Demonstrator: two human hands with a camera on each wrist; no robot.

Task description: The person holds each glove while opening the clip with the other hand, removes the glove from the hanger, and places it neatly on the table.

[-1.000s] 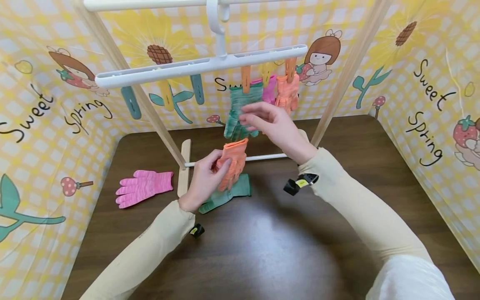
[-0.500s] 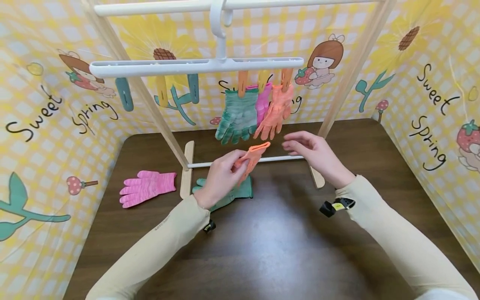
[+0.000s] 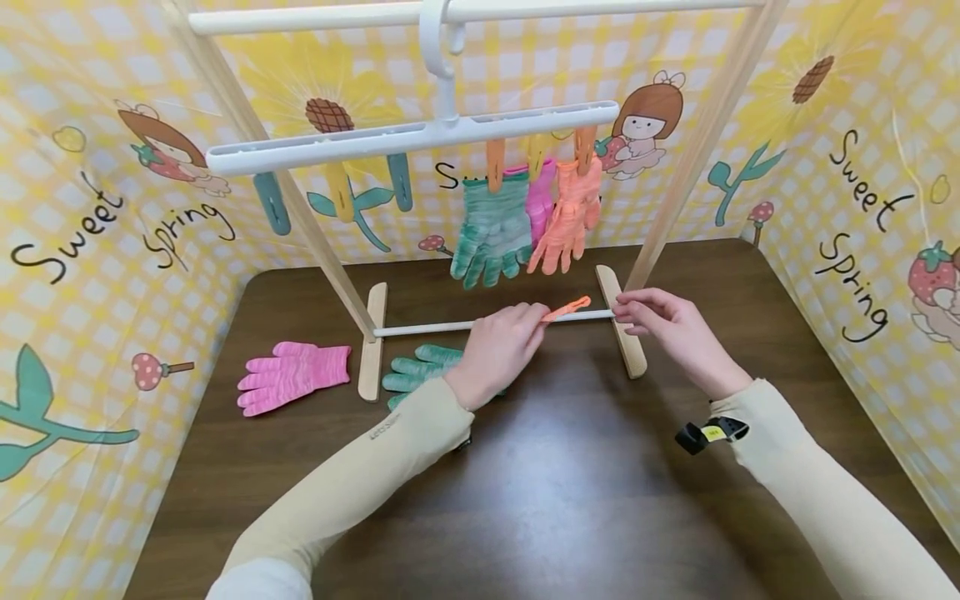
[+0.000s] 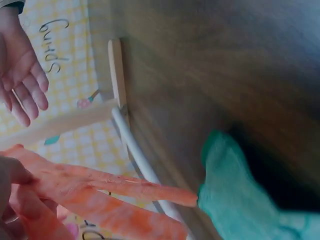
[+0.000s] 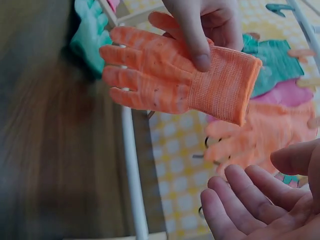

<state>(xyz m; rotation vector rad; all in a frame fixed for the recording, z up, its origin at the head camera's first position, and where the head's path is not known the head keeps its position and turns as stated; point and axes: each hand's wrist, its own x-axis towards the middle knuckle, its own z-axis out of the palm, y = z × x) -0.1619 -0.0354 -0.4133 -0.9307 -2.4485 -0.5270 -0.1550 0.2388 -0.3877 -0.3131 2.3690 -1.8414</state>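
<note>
My left hand (image 3: 501,348) pinches an orange knit glove (image 5: 155,75) near its cuff, thumb on one side. In the head view the hand covers most of this glove. To its right, my right hand (image 3: 678,337) is held up with relaxed fingers and nothing in it; its palm shows in the right wrist view. Behind and above the hands hang a green glove (image 3: 491,229), a pink glove (image 3: 540,200) and another orange glove (image 3: 573,208), each under a clothespin. A second green glove (image 3: 420,375) lies on the table, partly behind my left forearm.
A white hanger (image 3: 337,143) hangs from the top rod of a wooden rack (image 3: 675,167). Several clothespins, among them a blue one (image 3: 272,202), dangle at its left half without gloves. A pink glove (image 3: 296,375) lies at the table's left. Patterned cloth walls enclose the table.
My left hand has carried the orange glove to the right, turning it on the way. My right hand has moved from the hanging green glove down and rightward. The hanger has swung back and forth.
</note>
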